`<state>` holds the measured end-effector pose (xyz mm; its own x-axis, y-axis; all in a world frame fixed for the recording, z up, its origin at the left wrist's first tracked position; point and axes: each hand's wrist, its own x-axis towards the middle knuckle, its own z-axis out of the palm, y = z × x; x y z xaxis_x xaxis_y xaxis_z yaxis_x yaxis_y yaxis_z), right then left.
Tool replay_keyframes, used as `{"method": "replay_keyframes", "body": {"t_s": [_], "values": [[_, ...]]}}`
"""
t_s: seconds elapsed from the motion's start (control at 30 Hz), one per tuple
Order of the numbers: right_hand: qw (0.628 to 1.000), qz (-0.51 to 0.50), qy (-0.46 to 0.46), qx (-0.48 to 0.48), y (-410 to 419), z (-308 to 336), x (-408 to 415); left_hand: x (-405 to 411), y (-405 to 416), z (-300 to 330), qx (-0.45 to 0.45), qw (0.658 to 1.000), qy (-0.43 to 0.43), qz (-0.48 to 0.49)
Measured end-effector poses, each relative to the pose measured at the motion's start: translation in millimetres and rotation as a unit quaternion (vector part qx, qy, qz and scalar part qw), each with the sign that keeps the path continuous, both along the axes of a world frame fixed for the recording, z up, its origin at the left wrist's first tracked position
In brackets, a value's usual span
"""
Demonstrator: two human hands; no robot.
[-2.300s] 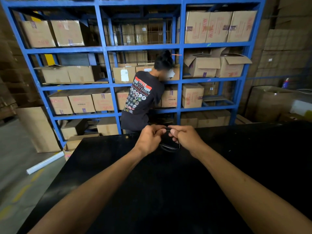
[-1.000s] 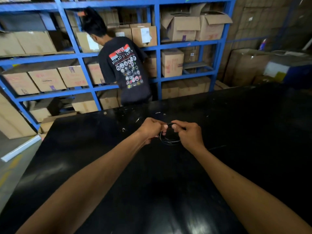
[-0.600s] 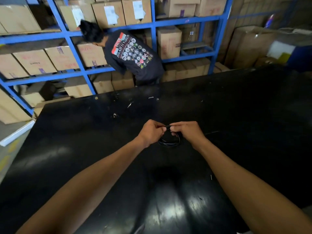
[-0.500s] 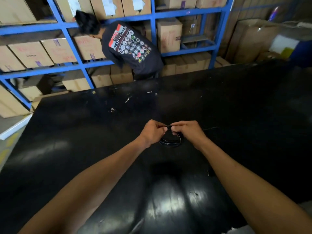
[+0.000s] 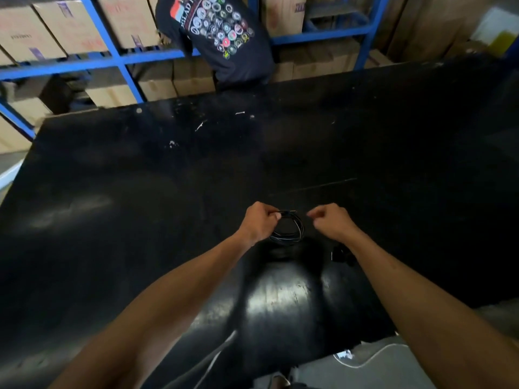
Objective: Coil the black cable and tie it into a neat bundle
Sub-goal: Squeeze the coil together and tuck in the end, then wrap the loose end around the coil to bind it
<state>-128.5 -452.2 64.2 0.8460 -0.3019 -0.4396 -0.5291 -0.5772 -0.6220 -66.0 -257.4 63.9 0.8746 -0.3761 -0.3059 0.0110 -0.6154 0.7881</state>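
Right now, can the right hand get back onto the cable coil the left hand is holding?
Probably yes. The right hand hovers just beside the cable coil, closed but apart from it, with only bare black table between them. The left hand grips the coil's far side.

Little here can be read by you. The dark T-shirt point(image 5: 216, 37) of the person at the shelves carries large pale letters, cut off at the top edge, above a cluster of round badges too small to read. The cardboard boxes point(image 5: 25, 32) bear faint red and purple print, too blurred to make out.
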Motion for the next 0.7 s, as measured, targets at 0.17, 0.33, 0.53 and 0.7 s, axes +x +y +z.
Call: {"method": "replay_keyframes", "body": {"t_s": [0.17, 0.33, 0.53, 0.7], "values": [[0.96, 0.118, 0.154, -0.203, -17, -29, -35, -10, -13, -24, 0.015, 1.0, 0.01, -0.009], [0.963, 0.09, 0.131, -0.218, -18, -66, -64, -19, -26, -43, 0.022, 0.999, 0.012, -0.038], [0.993, -0.079, -0.012, -0.088, -25, -68, -52, -9, -37, -49, 0.03, 0.999, 0.015, -0.034], [0.915, -0.243, -0.097, 0.307, -37, -28, -22, 12, -38, -36, 0.009, 0.999, -0.013, 0.029]]}}
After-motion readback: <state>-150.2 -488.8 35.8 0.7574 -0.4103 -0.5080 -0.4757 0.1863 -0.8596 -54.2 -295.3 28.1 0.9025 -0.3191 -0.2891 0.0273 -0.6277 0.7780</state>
